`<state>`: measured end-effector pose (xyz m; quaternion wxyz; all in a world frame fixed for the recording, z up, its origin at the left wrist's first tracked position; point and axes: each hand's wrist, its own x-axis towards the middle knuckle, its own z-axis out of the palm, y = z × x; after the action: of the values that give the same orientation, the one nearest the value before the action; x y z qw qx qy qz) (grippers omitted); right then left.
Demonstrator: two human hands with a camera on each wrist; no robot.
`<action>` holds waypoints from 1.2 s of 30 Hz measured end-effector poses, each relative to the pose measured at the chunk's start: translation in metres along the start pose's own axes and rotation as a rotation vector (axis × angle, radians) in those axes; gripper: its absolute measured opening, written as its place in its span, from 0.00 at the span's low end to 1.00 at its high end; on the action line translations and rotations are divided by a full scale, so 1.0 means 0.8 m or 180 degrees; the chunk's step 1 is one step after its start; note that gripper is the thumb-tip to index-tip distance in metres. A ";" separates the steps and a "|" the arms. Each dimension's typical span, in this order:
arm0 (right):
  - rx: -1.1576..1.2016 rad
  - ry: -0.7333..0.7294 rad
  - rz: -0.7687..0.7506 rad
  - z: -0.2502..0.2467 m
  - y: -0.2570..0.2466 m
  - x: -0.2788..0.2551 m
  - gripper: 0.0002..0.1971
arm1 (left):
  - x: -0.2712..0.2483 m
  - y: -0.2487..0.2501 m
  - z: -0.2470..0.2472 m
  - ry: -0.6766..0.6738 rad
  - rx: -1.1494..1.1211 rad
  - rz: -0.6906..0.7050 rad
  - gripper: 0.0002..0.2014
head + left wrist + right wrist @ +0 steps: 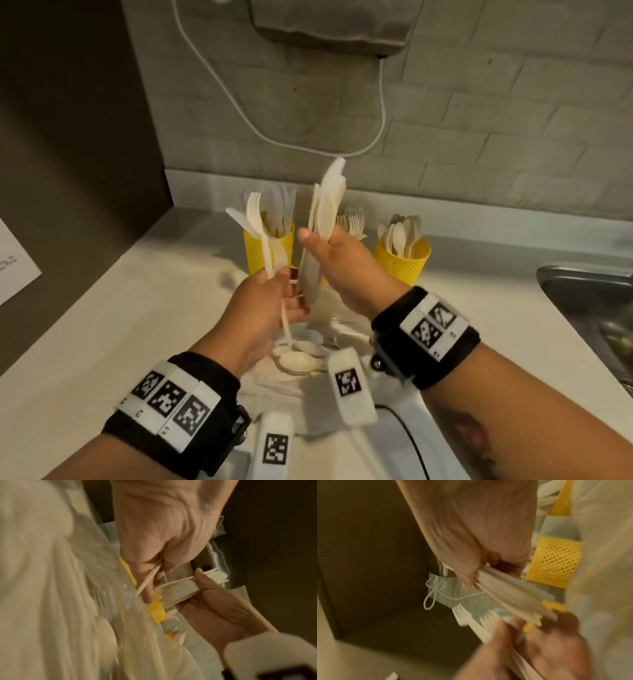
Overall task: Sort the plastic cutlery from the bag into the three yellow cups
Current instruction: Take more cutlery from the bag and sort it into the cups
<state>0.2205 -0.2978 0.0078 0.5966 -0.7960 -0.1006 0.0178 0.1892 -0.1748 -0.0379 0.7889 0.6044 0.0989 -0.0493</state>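
In the head view my left hand (282,291) holds a white plastic fork (255,212) and a knife (239,219) by their handles, tips up. My right hand (320,241) grips a thick bundle of white knives (327,202) upright, close beside the left. Behind stand the yellow mesh cups: the left cup (257,253) with cutlery, the right cup (404,263) with spoons; the middle one is mostly hidden, its forks (354,219) showing. The clear bag (301,380) lies below my hands with spoons (296,359) in it. The left wrist view shows the bundle (180,589) and the right wrist view the same bundle (513,595).
A steel sink (589,294) is set into the counter at the right. A white cable (308,145) loops down the brick wall under a grey appliance (329,27). A dark panel (68,137) closes off the left side. A black cable (407,442) runs near my right forearm.
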 end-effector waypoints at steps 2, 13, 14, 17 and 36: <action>-0.0050 0.0021 -0.0069 -0.006 -0.017 0.023 0.13 | 0.003 -0.001 -0.019 0.0204 0.0194 0.0108 0.14; -0.0027 0.0978 -0.0605 0.056 -0.021 0.148 0.15 | -0.014 0.016 -0.103 0.0577 0.0560 0.0329 0.15; -0.0313 0.0845 -0.0482 0.064 -0.006 0.151 0.15 | -0.015 0.015 -0.106 0.0599 0.0565 0.0317 0.15; -0.1837 0.0323 -0.0263 0.076 0.021 0.146 0.16 | -0.015 0.016 -0.108 0.0621 0.0616 0.0276 0.15; -0.2008 0.0304 -0.1457 0.057 -0.019 0.126 0.26 | 0.001 0.014 -0.058 0.0316 0.0893 0.0181 0.15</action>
<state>0.3101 -0.2325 0.0187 0.3152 -0.8972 -0.2482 -0.1846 0.1876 -0.1268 -0.0391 0.6920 0.7130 0.1128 -0.0104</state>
